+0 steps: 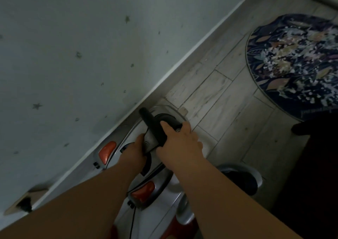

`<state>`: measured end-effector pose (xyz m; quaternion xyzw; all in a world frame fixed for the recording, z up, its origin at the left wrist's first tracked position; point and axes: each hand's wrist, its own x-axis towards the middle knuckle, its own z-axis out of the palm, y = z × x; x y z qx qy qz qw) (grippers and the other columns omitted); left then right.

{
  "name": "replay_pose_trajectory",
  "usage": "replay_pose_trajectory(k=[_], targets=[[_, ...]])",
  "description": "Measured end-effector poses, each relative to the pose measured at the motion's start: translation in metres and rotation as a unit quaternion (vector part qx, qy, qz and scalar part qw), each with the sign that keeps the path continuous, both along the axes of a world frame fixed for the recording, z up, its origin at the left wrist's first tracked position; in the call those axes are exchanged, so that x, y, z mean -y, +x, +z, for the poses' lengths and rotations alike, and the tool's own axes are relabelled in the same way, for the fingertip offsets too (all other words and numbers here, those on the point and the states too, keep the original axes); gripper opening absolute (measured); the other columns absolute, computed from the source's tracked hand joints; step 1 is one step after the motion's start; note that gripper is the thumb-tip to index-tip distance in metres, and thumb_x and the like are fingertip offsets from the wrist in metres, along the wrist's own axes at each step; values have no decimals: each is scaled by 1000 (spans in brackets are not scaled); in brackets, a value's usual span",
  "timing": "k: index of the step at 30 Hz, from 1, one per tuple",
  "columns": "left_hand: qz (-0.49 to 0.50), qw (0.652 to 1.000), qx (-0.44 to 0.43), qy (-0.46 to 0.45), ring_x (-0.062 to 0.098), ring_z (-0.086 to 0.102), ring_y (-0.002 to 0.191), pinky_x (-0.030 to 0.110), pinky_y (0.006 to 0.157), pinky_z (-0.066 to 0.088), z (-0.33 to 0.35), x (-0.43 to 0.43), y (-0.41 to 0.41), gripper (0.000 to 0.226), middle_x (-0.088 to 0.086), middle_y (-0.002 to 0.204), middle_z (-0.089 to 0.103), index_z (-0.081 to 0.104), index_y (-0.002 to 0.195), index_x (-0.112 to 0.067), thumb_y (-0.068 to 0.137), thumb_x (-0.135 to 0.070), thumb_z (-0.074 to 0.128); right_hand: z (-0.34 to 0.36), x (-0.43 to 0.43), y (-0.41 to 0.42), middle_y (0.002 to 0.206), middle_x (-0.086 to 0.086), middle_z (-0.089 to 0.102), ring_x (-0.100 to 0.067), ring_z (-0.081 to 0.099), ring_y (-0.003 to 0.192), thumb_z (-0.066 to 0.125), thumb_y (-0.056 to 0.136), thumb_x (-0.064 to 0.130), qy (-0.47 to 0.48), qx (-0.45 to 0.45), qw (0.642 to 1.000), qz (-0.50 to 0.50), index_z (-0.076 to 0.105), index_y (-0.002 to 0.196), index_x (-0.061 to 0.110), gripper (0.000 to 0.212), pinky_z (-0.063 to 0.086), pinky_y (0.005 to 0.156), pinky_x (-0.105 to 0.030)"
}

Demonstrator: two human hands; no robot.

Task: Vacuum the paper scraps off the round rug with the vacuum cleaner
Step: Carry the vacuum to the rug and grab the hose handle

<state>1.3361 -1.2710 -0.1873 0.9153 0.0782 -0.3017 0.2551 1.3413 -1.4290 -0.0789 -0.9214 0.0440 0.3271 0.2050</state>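
A silver canister vacuum cleaner (128, 138) with orange buttons stands on the floor against the wall. My right hand (179, 140) grips its black handle or hose end (153, 127) from the right. My left hand (134, 150) holds the same black part from the left, fingers curled under it. The dark round rug (292, 65) with a leaf pattern lies at the upper right, about a metre away, and several white paper scraps (274, 56) are strewn over its middle.
A pale wall with small star marks (73, 56) and a white skirting board run diagonally along the left. Light wood-look floor tiles (228, 101) lie between vacuum and rug. A dark object or piece of furniture (314, 165) fills the right edge. A thin black cable (132, 218) hangs below the vacuum.
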Motion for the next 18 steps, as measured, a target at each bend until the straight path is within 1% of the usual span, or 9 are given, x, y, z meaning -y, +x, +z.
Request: replay_pose_trajectory(k=[2,4,7,11,14,18], targets=[[-6,1000,1,2,24,62,94,32,74,49,13,19,7,70,10,114,61,13,148,-27,91,-15,53,13,21,4,153,-14,11,-36,31,130,55,94,44,2,-2,1000,-2,7,156,47,78,31,103,-45],[-21,1000,7,5,25,62,93,33,74,50,24,39,16,70,11,112,61,14,147,-26,90,-13,53,27,42,10,150,-13,13,-36,33,128,57,93,43,2,4,1000,-7,8,155,47,79,32,103,-45],[-46,999,21,5,26,61,96,28,73,47,40,70,39,70,12,114,60,16,148,-24,89,-11,52,42,74,26,147,-13,16,-36,34,126,57,92,43,-1,14,1000,-20,11,155,47,78,32,105,-46],[-74,997,32,4,28,59,105,30,82,47,55,115,78,74,13,122,59,14,150,-22,88,-12,54,63,119,55,143,-13,22,-36,36,122,57,91,41,-2,31,999,-44,17,153,45,74,37,107,-49],[-97,994,48,-1,27,58,109,31,88,46,64,149,110,73,12,125,58,14,150,-21,89,-13,54,75,153,83,144,-14,21,-37,37,123,57,91,40,-11,23,998,-59,19,152,45,72,38,106,-49],[-131,989,71,-12,26,58,110,28,89,42,70,198,160,70,11,126,59,17,150,-20,91,-15,53,80,199,126,144,-13,20,-38,36,124,59,89,40,-24,14,996,-87,17,152,47,77,39,106,-49]])
